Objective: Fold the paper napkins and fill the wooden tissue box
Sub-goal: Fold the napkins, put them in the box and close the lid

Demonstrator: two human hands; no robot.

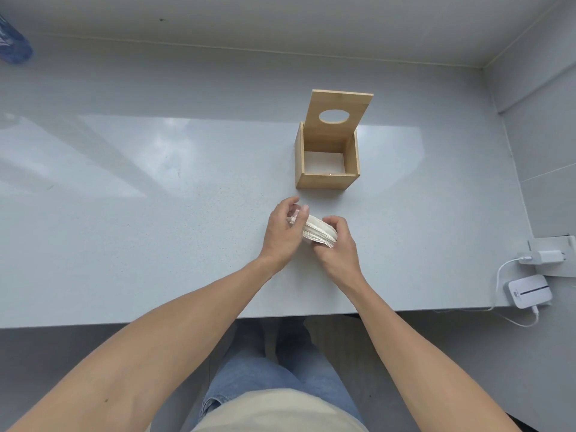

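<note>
A thick stack of white paper napkins [318, 230] is held just above the pale counter, bent into a curve. My left hand [285, 232] grips its left end, thumb and fingers wrapped over it. My right hand [338, 244] clasps the right end from below and the side. Beyond the hands stands the wooden tissue box [327, 179], upright and open, its inside showing only a pale bottom. Its lid [338, 115], with an oval hole, is slid up and leans at the back of the box.
The grey counter [156, 213] stretches wide to the left; its front edge runs just below my forearms. At the right edge lie a white charger plug [544, 257], a small white device [528, 294] and a cable. A blue object [14, 45] sits far back left.
</note>
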